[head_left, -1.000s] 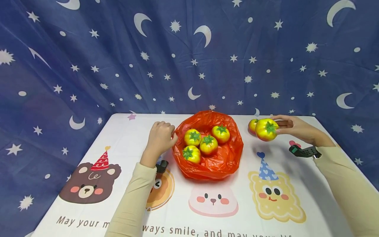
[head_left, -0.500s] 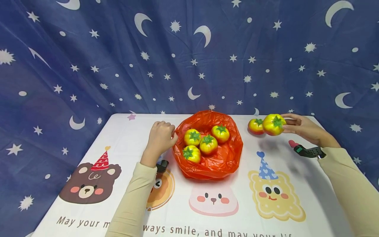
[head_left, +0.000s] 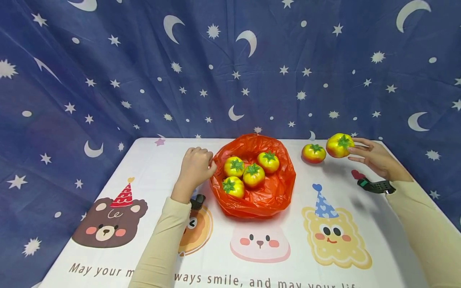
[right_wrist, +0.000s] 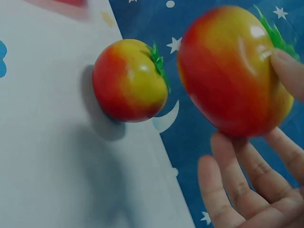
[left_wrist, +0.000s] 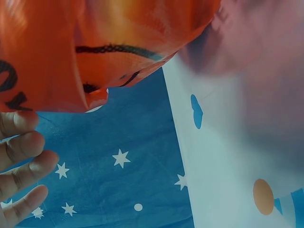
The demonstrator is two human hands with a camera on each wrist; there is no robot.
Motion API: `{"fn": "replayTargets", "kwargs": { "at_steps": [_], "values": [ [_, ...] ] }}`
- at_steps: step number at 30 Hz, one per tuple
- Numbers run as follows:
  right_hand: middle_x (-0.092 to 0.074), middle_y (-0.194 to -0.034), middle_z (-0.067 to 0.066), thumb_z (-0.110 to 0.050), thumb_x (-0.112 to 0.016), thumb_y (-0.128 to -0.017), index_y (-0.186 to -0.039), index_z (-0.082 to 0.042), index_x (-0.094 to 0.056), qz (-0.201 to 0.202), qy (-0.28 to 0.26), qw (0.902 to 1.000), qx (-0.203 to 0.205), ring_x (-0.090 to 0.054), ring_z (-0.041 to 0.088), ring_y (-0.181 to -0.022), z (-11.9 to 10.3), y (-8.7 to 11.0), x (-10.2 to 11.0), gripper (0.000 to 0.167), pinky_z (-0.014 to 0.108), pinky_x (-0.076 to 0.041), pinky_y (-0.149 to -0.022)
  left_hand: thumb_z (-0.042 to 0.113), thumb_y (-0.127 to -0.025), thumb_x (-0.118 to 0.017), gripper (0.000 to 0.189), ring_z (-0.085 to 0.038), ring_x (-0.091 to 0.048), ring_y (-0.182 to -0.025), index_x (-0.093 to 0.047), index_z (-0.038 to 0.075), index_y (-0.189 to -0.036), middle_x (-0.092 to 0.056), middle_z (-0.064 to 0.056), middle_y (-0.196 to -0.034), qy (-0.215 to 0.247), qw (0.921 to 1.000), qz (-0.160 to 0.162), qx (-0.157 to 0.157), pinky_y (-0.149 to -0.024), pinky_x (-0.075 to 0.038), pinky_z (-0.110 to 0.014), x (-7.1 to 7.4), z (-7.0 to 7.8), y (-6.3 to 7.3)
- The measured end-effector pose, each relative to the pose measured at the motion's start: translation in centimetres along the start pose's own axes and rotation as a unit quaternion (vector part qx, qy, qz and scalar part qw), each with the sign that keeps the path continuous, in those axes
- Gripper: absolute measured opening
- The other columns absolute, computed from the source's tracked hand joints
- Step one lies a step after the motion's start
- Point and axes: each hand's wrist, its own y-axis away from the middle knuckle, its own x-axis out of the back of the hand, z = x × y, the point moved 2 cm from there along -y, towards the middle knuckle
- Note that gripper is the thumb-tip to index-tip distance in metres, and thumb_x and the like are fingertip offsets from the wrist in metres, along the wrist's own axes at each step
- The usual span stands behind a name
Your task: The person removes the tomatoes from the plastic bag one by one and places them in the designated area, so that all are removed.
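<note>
My right hand (head_left: 376, 158) pinches a yellow-and-red tomato (head_left: 338, 145) with a green leafy top, between thumb and fingertips. In the right wrist view the thumb lies by the leaves and the fingers support the tomato's underside. A second tomato (head_left: 313, 153) sits on the table just to its left. My left hand (head_left: 195, 167) grips the left rim of an orange-red plastic bag (head_left: 275, 200) with curled fingers. The bag stands wide at the top, and several tomatoes (head_left: 253, 176) lie inside. In the left wrist view, fingertips (left_wrist: 40, 164) are right at the bag's edge.
A white tablecloth (head_left: 201, 272) printed with cartoon animals and lettering covers the table. Behind it and at the left hangs a dark blue curtain (head_left: 201, 60) with moons and stars. The held tomato is near the table's back right corner.
My right hand has moved right and toward the back with its tomato, bringing the second tomato fully into sight. My left hand and the bag have stayed in place.
</note>
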Motion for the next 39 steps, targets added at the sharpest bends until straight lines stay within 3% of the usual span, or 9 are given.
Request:
{"fn": "replayTargets", "kwargs": {
  "at_steps": [3, 5, 10, 16, 22, 28, 32, 35, 39],
  "values": [
    [-0.041, -0.106, -0.018, -0.024, -0.061, -0.089, -0.146, -0.023, -0.023, 0.021, -0.028, 0.9993, -0.012, -0.057, -0.009, -0.082, 0.4, -0.3, 0.1, 0.068, 0.013, -0.052, -0.069, 0.013, -0.076, -0.060, 0.025, -0.025, -0.053, -0.060, -0.047, 0.011, -0.054, -0.045, -0.002, -0.053, 0.002, 1.0000, 0.001, 0.001, -0.073, -0.045, -0.041, 0.0, 0.0, 0.0],
    [-0.041, -0.106, -0.017, -0.024, -0.062, -0.089, -0.148, -0.018, -0.019, 0.032, -0.050, 0.9982, -0.011, -0.057, -0.009, -0.081, 0.7, -0.5, 0.2, 0.073, 0.013, -0.052, -0.068, 0.013, -0.076, -0.060, 0.025, -0.025, -0.052, -0.060, -0.047, 0.011, -0.054, -0.045, -0.002, -0.053, 0.003, 1.0000, 0.003, 0.001, -0.074, -0.045, -0.041, 0.1, 0.0, -0.1],
    [-0.043, -0.104, -0.017, -0.025, -0.064, -0.087, -0.133, -0.025, -0.035, 0.051, -0.096, 0.9940, -0.012, -0.059, -0.007, -0.078, 1.4, -0.5, 0.3, 0.054, 0.014, -0.053, -0.066, 0.013, -0.076, -0.059, 0.025, -0.025, -0.053, -0.060, -0.046, 0.011, -0.054, -0.045, -0.002, -0.053, 0.004, 1.0000, 0.002, 0.002, -0.074, -0.045, -0.041, 0.2, 0.0, -0.1],
    [-0.048, -0.098, -0.016, -0.027, -0.065, -0.086, -0.142, -0.020, -0.029, 0.074, -0.129, 0.9887, -0.019, -0.061, -0.005, -0.077, 2.3, -0.7, 0.1, 0.067, 0.015, -0.053, -0.066, 0.015, -0.076, -0.059, 0.026, -0.026, -0.053, -0.061, -0.046, 0.011, -0.054, -0.045, -0.002, -0.053, 0.003, 1.0000, 0.002, 0.005, -0.075, -0.045, -0.042, 0.1, -0.1, -0.1],
    [-0.054, -0.086, -0.016, -0.023, -0.068, -0.083, -0.138, -0.019, -0.033, 0.101, -0.178, 0.9787, -0.020, -0.063, -0.003, -0.073, 3.3, -1.1, -0.2, 0.065, 0.018, -0.054, -0.065, 0.015, -0.077, -0.059, 0.025, -0.026, -0.053, -0.061, -0.047, 0.011, -0.055, -0.045, -0.002, -0.053, 0.001, 1.0000, 0.002, 0.004, -0.074, -0.045, -0.041, 0.0, -0.1, -0.1],
    [-0.046, -0.096, -0.011, -0.026, -0.072, -0.080, -0.144, -0.020, -0.030, 0.135, -0.187, 0.9725, -0.034, -0.061, -0.004, -0.070, 4.3, -1.6, -0.6, 0.076, 0.016, -0.053, -0.063, 0.014, -0.077, -0.059, 0.025, -0.025, -0.053, -0.061, -0.047, 0.011, -0.055, -0.046, -0.002, -0.054, 0.001, 1.0000, -0.004, 0.004, -0.074, -0.045, -0.042, 0.0, -0.1, -0.2],
    [-0.046, -0.097, -0.010, -0.023, -0.074, -0.078, -0.124, -0.022, -0.044, 0.149, -0.214, 0.9648, -0.033, -0.061, -0.003, -0.070, 5.1, -1.8, -0.6, 0.054, 0.017, -0.054, -0.063, 0.014, -0.077, -0.059, 0.026, -0.025, -0.054, -0.061, -0.047, 0.011, -0.055, -0.046, -0.002, -0.054, 0.000, 1.0000, -0.006, 0.005, -0.074, -0.045, -0.042, 0.0, -0.1, -0.1],
    [-0.048, -0.095, -0.009, -0.020, -0.073, -0.079, -0.109, -0.023, -0.047, 0.154, -0.223, 0.9619, -0.034, -0.061, -0.001, -0.070, 5.4, -1.9, -0.7, 0.041, 0.019, -0.054, -0.063, 0.014, -0.077, -0.059, 0.026, -0.025, -0.053, -0.061, -0.047, 0.011, -0.055, -0.046, -0.002, -0.054, 0.000, 1.0000, -0.006, 0.006, -0.074, -0.045, -0.042, 0.0, -0.1, -0.1],
    [-0.048, -0.095, -0.009, -0.024, -0.075, -0.077, -0.126, -0.022, -0.044, 0.159, -0.202, 0.9650, -0.050, -0.061, 0.000, -0.070, 5.8, -2.3, -0.7, 0.058, 0.018, -0.054, -0.062, 0.014, -0.077, -0.059, 0.025, -0.025, -0.053, -0.061, -0.047, 0.011, -0.055, -0.046, -0.002, -0.054, 0.002, 1.0000, -0.005, 0.006, -0.074, -0.045, -0.042, -0.1, -0.1, 0.0]
  ]
}}
